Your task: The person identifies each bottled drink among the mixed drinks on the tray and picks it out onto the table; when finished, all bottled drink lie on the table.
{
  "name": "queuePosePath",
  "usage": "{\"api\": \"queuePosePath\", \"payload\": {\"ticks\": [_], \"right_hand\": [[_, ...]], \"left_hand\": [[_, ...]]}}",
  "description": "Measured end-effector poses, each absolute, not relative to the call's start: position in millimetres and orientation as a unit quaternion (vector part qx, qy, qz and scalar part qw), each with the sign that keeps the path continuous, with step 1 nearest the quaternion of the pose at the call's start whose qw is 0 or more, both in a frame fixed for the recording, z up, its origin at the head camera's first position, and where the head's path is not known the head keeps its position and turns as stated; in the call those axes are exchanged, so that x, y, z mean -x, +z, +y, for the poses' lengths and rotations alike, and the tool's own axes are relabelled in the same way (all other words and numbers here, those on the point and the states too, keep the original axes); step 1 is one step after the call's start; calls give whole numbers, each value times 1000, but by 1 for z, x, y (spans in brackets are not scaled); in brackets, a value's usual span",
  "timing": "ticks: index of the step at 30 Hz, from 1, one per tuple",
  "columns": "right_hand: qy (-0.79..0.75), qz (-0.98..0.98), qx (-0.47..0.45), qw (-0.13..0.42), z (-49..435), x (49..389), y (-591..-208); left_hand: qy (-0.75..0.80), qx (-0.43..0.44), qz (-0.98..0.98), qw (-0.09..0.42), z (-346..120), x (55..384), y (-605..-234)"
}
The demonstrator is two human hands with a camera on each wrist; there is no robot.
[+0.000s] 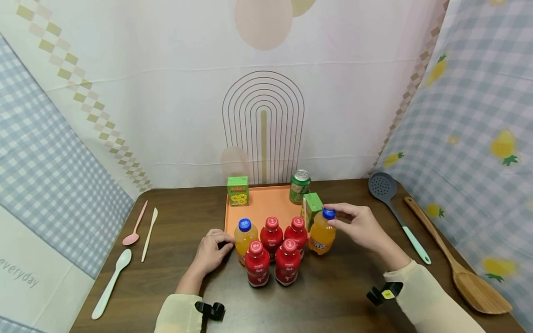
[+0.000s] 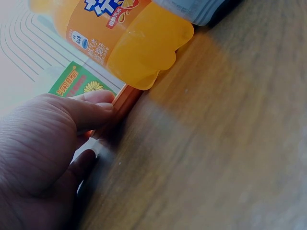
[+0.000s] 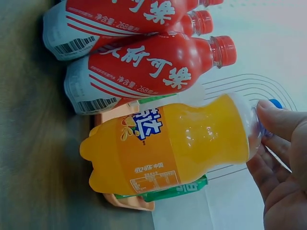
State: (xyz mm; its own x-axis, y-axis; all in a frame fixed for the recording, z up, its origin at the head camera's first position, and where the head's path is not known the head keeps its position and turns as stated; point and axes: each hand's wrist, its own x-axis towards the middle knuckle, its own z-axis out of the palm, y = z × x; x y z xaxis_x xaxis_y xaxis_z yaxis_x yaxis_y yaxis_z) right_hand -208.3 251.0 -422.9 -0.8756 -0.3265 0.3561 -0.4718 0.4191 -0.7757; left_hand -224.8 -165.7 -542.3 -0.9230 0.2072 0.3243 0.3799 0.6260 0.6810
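My right hand [image 1: 360,226] pinches an orange soda bottle [image 1: 322,233] by its neck, just under the blue cap; whether its base touches anything I cannot tell. At the near left corner of the orange tray [image 1: 260,212], my left hand [image 1: 212,252] grips the rim between thumb and fingers, as the left wrist view shows. Beside that hand stands a second orange soda bottle [image 1: 244,237]. Several red cola bottles [image 1: 257,266] stand between the two hands, partly hiding the tray's front edge. Behind the held bottle is a green juice carton [image 1: 312,209], partly covered.
Another green carton [image 1: 238,191] and a green can [image 1: 300,187] stand towards the tray's back. On the left lie a pink spoon [image 1: 132,238], a pale knife [image 1: 149,236] and a white spoon [image 1: 112,282]. A slotted turner [image 1: 383,187] and a wooden spatula [image 1: 474,286] lie right.
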Motion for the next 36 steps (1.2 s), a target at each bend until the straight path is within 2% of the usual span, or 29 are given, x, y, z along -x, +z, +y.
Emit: {"api": "queuePosePath", "payload": {"ticks": [5,17,36], "right_hand": [[457,-851,-246,79,256,195,-424],[476,-828,-292,43,247,171,-430],[509,-802,-314,-10,241,170,-437]], "left_hand": [[-401,167,-894,112,-166,224,-542],[-405,171,-891,112,-166,224,-542],[-406,164,-892,111,-166,225,-543]]}}
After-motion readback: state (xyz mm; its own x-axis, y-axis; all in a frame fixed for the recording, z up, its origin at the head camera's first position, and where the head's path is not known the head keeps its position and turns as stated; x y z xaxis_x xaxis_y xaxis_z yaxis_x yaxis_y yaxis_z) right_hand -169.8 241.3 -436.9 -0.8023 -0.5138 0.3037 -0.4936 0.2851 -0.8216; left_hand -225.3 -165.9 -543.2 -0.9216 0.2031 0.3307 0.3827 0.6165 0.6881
